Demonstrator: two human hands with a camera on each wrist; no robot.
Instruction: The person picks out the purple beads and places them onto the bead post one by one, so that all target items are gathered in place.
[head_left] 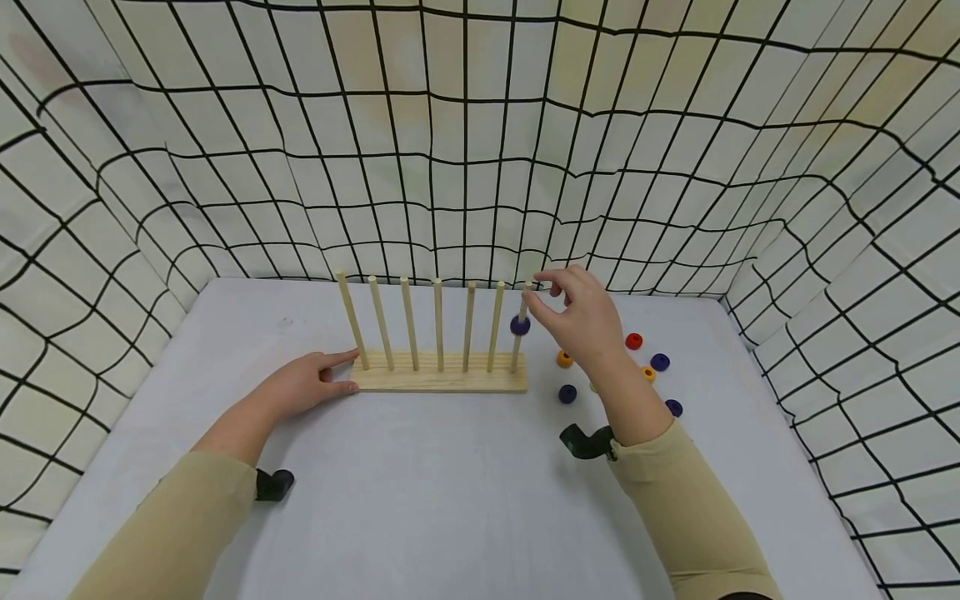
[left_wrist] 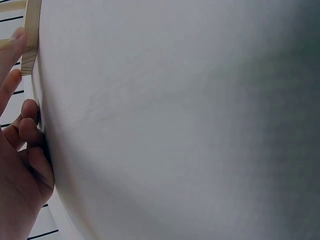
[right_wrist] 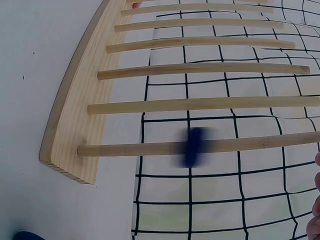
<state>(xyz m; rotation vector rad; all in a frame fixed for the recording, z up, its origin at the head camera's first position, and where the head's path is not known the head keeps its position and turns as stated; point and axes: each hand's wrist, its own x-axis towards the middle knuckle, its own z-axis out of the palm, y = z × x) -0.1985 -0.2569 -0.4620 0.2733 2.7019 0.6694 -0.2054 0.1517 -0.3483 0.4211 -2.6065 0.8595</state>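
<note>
A wooden base point(head_left: 442, 382) carries a row of several upright rods. On the rightmost rod, a dark blue ring point(head_left: 520, 326) is around the shaft, above the base; it appears blurred point(right_wrist: 193, 147) in the right wrist view. The right hand point(head_left: 581, 321) is beside that rod's top, thumb and index finger apart, not touching the ring. At the base's left end, the left hand point(head_left: 303, 385) grips it between thumb and index finger. The left wrist view shows this hand point(left_wrist: 20, 165) at the end of the base point(left_wrist: 31, 37), its other fingers curled.
Right of the base, several loose rings lie on the white table point(head_left: 420, 500), among them a red ring point(head_left: 633, 341), a blue ring point(head_left: 567, 394) and an orange ring point(head_left: 565, 359), some partly behind the right forearm. Black netting point(head_left: 465, 158) surrounds the table's back and sides.
</note>
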